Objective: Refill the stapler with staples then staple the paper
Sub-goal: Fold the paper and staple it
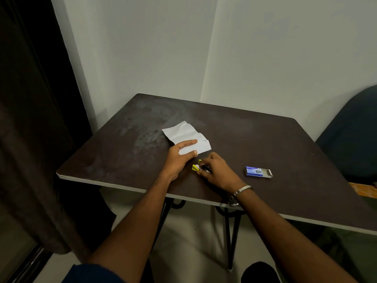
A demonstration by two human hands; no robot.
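Right hand (216, 170) near worktop (126, 166) front edge, fingers curled, pinching small yellow stapler (196, 167) on the surface; metal bangle (242, 189) on that wrist. Left hand (179, 158) just beside and slightly farther, fingers straight, slightly apart, pressing flat on creased white paper (187, 135), which lies past the stapler. Staple box (258, 172) with open tray off to the right, apart from both hands.
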